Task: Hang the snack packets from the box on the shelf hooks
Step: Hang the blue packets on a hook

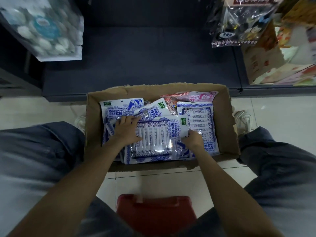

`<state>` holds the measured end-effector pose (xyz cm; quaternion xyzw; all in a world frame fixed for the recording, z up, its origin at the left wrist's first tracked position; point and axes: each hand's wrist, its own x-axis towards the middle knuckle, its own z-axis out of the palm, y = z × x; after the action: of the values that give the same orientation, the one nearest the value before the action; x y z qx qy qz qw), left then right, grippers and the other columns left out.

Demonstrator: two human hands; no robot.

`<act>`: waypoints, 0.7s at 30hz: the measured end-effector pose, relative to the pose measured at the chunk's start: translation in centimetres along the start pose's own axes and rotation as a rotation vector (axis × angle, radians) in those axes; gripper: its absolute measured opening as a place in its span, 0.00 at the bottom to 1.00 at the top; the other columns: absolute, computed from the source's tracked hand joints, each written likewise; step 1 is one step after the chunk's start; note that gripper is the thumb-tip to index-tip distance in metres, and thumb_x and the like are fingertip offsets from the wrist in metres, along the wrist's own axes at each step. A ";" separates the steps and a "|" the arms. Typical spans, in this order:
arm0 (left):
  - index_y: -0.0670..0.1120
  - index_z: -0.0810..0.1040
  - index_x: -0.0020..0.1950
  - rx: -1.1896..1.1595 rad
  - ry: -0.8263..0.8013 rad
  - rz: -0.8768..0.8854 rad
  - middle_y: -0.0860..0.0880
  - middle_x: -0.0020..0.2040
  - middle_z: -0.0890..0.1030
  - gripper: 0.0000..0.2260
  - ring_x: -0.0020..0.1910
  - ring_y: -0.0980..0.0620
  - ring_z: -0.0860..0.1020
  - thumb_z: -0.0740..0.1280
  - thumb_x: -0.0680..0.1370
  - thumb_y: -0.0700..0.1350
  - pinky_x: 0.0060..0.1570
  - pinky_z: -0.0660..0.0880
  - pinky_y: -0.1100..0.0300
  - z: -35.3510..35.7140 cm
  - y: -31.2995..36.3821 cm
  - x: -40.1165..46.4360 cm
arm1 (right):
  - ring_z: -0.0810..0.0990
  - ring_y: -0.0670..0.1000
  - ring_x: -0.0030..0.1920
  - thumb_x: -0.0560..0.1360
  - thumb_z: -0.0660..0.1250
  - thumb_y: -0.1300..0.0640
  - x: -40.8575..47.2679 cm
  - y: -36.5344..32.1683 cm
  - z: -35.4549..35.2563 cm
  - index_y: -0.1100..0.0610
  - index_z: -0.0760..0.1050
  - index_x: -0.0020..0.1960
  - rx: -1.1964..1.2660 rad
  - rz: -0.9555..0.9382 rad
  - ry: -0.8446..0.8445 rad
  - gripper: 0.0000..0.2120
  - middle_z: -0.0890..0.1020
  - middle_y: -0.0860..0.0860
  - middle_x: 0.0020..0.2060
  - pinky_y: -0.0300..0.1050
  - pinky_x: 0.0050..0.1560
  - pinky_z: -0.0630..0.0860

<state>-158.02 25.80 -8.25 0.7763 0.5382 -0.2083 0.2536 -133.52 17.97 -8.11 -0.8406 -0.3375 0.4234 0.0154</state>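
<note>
An open cardboard box point(229, 120) stands on the floor between my knees, filled with several blue-and-white snack packets. The top packet point(153, 142) lies flat across the pile. My left hand point(127, 128) rests on its left part with fingers spread, the fingertips touching the packets behind. At the packet's right edge my right hand point(192, 139) pinches it with curled fingers. A pink packet point(200, 97) lies at the back of the box.
A dark low shelf base point(145, 65) runs behind the box. Hanging packets show at upper left point(46, 28) and upper right point(239, 23). Another carton point(266, 65) sits on the right. Below me is a red stool point(153, 212); my shoes flank the box.
</note>
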 end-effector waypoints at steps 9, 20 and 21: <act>0.48 0.55 0.77 -0.099 0.055 0.005 0.44 0.74 0.60 0.43 0.72 0.43 0.58 0.72 0.69 0.61 0.70 0.59 0.47 -1.3 -1.7 0.6 | 0.75 0.53 0.33 0.80 0.61 0.59 -2.1 -1.1 -1.2 0.61 0.77 0.57 0.129 -0.388 0.343 0.10 0.80 0.57 0.37 0.44 0.33 0.68; 0.52 0.78 0.42 -0.841 0.439 0.399 0.58 0.38 0.80 0.07 0.38 0.63 0.76 0.73 0.70 0.52 0.36 0.70 0.64 -13.9 0.1 -4.2 | 0.81 0.51 0.36 0.77 0.66 0.56 -8.1 -11.1 -6.7 0.56 0.81 0.49 0.026 -1.004 0.323 0.06 0.83 0.50 0.36 0.47 0.36 0.75; 0.52 0.77 0.39 -0.844 0.457 0.421 0.57 0.35 0.79 0.07 0.35 0.63 0.75 0.74 0.70 0.51 0.34 0.70 0.63 -15.2 -0.5 -4.8 | 0.81 0.50 0.36 0.76 0.67 0.55 -8.6 -12.2 -7.6 0.55 0.80 0.48 0.068 -1.020 0.316 0.05 0.83 0.48 0.36 0.48 0.37 0.76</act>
<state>-159.38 31.80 6.45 0.7236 0.4491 0.2568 0.4569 -138.33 24.38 6.61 -0.6222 -0.6829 0.2412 0.2971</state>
